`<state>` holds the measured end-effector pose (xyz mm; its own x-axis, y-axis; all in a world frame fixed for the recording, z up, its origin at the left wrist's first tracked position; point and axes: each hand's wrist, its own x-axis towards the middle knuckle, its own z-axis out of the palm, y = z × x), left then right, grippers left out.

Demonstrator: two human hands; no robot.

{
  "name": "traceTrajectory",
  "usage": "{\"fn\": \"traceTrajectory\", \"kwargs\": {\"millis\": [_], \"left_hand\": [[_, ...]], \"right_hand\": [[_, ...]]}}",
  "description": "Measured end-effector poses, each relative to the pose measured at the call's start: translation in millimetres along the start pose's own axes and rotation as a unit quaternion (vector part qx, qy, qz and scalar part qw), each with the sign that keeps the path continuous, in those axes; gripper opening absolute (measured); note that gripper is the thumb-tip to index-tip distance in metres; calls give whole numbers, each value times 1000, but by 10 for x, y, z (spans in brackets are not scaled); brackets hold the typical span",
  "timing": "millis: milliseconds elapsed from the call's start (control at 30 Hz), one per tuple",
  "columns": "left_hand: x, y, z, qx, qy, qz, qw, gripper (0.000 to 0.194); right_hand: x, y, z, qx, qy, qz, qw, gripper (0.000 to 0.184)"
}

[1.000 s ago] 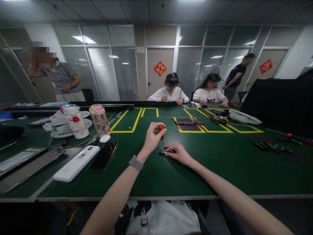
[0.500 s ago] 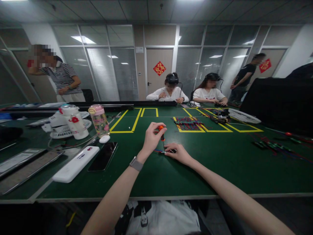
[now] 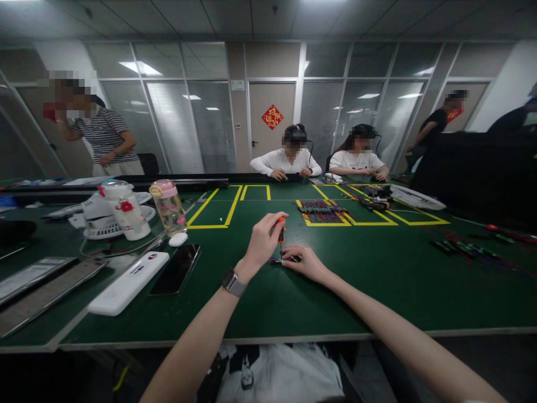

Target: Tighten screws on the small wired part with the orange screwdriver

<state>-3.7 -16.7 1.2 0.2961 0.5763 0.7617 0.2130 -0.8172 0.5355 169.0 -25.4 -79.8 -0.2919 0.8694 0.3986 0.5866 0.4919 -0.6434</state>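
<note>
Holds screwdriver (image 3: 281,234) nearly upright in left hand (image 3: 265,242), with fingertips closed on its handle. Steadies part (image 3: 276,261) on table (image 3: 235,313), below the shaft, in nearly closed fingertips of right hand (image 3: 307,262). Has phone (image 3: 176,270) lying to the left, wires (image 3: 322,211) beyond.

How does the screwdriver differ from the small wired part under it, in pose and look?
The screwdriver stands nearly upright, gripped from above by the left hand; the wired part lies low at the table, steadied by the fingers of the right hand. The screwdriver has an orange-and-black handle; the part is small and dark, with red and blue wires. Both are in hand.
</note>
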Motion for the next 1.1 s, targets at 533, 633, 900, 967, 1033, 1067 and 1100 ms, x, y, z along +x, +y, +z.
{"fn": "traceTrajectory", "kwargs": {"millis": [533, 633, 900, 967, 1033, 1067, 1100], "left_hand": [[-5, 61, -11, 36, -13, 21, 999, 25], [2, 25, -7, 11, -13, -3, 1000, 27], [19, -81, 32, -91, -40, -54, 994, 34], [19, -73, 34, -96, -39, -56, 993, 34], [18, -62, 32, -96, -41, -54, 993, 33], [18, -58, 30, -94, -41, -53, 993, 33], [18, -57, 29, -93, -41, -53, 993, 33]], "right_hand": [[1, -27, -8, -5, 0, 3, 1000, 15], [-2, -26, 2, -7, 3, -6, 1000, 20], [-7, -1, 23, -18, -1, -44, 999, 19], [-7, -12, 22, -34, 4, -36, 999, 17], [-4, -25, 21, -45, 6, -27, 999, 16], [-3, -30, 20, -47, 5, -24, 999, 17], [-1, -36, 18, -45, 2, -22, 999, 17]]}}
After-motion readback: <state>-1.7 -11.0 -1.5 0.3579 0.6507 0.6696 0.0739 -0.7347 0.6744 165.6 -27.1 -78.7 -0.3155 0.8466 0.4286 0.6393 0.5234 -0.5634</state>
